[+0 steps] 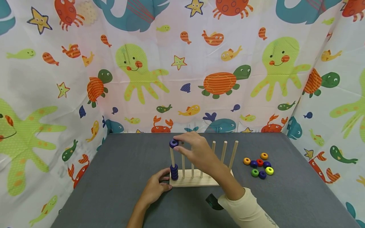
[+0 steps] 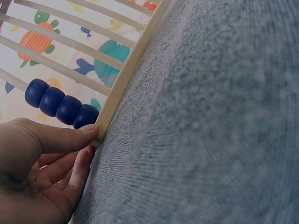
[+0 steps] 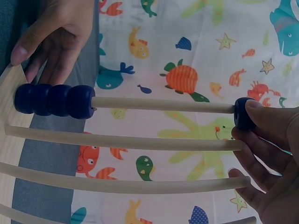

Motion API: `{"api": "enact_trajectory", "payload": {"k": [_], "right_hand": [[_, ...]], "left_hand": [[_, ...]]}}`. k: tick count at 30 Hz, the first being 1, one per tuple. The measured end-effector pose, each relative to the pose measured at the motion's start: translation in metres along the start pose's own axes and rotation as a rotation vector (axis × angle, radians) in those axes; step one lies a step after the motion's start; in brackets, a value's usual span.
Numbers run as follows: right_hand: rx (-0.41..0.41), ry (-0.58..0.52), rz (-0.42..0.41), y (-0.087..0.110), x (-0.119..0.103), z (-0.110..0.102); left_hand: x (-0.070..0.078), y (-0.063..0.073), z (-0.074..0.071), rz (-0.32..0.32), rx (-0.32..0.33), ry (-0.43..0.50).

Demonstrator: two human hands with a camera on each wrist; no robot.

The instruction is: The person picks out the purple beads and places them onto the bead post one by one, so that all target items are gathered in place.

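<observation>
A wooden bead stacker (image 1: 194, 182) stands on the table, with upright pegs rising in a row from its flat base. My left hand (image 1: 155, 186) pinches the left end of the base, thumb in front and fingers behind. On the leftmost peg, several dark blue beads (image 3: 56, 100) sit stacked at the bottom. My right hand (image 1: 199, 150) pinches another dark blue bead (image 3: 244, 113) between thumb and index finger at the top of that peg. The peg's tip is at the bead's hole. In the right wrist view, the other fingers extend beside the neighbouring peg tips.
Loose beads lie in a cluster right of the stacker, among them an orange bead (image 1: 246, 161), a red bead (image 1: 259, 162), a green bead (image 1: 255, 172) and a yellow bead (image 1: 269, 170). A printed sea-animal curtain (image 1: 182, 91) encloses the grey table (image 1: 128, 158).
</observation>
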State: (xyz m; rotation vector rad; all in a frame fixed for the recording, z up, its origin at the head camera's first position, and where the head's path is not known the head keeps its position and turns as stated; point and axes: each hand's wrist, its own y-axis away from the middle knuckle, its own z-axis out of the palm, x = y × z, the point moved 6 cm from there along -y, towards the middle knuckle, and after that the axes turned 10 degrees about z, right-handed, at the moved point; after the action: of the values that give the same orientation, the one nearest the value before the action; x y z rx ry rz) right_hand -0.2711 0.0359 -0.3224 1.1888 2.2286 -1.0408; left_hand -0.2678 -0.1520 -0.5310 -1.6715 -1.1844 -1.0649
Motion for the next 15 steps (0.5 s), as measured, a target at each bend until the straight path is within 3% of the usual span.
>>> {"api": "enact_trajectory", "payload": {"k": [10, 15], "right_hand": [[0.011, 0.006, -0.052, -0.0050, -0.0035, 0.0067], [-0.023, 0.006, -0.012, -0.0073, -0.0014, 0.0095]], "left_hand": [[-0.0017, -0.0001, -0.0006, -0.016, -0.008, -0.008], [-0.0025, -0.0010, -0.0004, -0.011, -0.010, -0.017]]}}
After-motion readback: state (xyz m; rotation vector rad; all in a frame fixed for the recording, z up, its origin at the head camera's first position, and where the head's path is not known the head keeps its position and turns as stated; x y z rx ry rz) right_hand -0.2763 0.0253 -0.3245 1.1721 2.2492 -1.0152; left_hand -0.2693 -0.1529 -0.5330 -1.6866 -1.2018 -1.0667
